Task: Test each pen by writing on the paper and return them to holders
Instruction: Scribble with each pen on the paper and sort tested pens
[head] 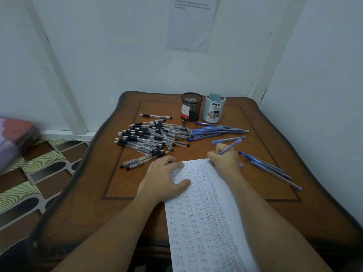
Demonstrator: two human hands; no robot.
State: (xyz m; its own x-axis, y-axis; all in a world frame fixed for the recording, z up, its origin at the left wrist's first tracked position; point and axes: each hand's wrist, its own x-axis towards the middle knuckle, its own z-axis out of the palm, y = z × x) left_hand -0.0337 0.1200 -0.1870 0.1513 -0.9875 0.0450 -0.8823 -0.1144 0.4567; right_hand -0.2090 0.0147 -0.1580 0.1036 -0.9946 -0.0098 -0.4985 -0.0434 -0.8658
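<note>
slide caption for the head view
Right hand tests a blue pen on the paper while left hand steadies it.

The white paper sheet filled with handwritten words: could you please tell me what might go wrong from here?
The white paper sheet apparently overhangs the near edge of the wooden table; if the left hand lifts, it may slide. The right hand writes with a blue pen at the crowded top edge, so a faint mark could be missed. Clear black-grip pens could roll.
</note>
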